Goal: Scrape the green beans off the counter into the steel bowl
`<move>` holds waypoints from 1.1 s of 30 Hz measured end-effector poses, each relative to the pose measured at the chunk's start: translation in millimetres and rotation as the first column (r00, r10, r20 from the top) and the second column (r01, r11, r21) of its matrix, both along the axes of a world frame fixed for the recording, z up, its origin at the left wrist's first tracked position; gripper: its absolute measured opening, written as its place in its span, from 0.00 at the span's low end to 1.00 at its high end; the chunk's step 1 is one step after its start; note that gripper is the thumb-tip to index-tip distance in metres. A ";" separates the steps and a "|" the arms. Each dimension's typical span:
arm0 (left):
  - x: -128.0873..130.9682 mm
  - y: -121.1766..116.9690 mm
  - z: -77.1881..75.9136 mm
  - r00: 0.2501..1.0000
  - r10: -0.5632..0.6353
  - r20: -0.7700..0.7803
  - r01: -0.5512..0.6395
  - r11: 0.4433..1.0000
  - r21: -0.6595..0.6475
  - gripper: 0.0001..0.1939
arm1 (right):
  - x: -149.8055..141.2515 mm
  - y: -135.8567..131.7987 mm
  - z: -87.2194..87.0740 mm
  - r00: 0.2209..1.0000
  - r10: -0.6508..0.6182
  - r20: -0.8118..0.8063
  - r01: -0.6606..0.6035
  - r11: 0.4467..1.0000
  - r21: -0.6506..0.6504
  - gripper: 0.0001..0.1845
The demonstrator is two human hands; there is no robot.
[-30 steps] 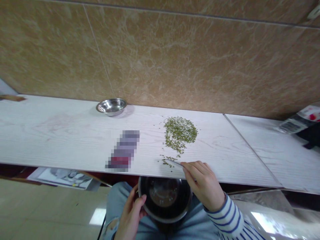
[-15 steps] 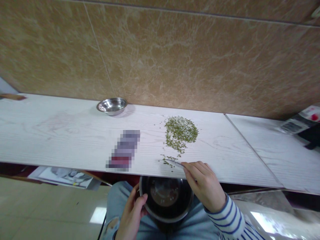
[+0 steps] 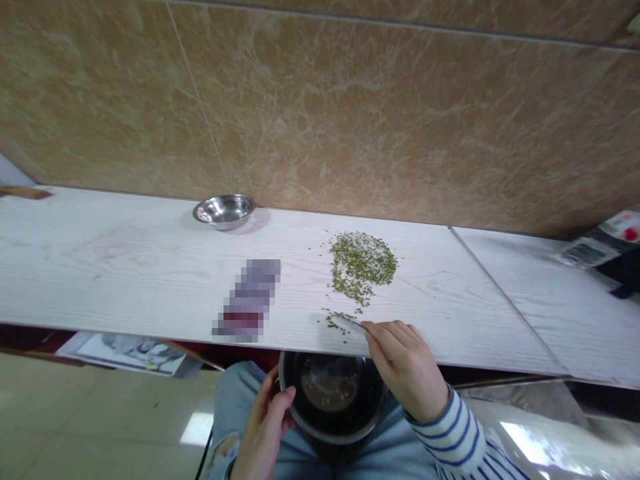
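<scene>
My right hand (image 3: 407, 365) is closed on a thin pale flat tool (image 3: 349, 325), whose tip lies among a few green beans at the white table's near edge (image 3: 150, 320). A larger pile of green beans (image 3: 363, 263) mixed with white grains sits farther back on the table. My left hand (image 3: 263, 427) grips the rim of a dark metal bowl (image 3: 333, 397) held on my lap just below the table edge, under the tool. A few beans lie inside that bowl.
A small steel bowl (image 3: 223, 211) stands at the back by the brown tiled wall. A blurred-out flat object (image 3: 247, 300) lies left of the beans. Dark packages (image 3: 605, 250) sit at the far right. Papers (image 3: 127, 352) lie on a shelf beneath the table.
Almost nothing has moved. My right hand with the tool has edged slightly up toward the small scatter of beans; the bowl stays in place.
</scene>
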State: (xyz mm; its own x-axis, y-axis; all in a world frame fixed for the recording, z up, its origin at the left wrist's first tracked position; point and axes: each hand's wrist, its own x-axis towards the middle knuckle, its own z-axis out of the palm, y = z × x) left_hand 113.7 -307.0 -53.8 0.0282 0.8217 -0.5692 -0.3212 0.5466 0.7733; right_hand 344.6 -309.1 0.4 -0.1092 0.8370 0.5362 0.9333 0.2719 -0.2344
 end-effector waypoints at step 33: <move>-14.2 -2.8 -10.2 0.999 0.034 -0.034 -0.034 0.999 0.017 0.32 | 2.7 2.5 0.4 1.000 -0.013 0.017 0.013 1.000 -0.011 0.12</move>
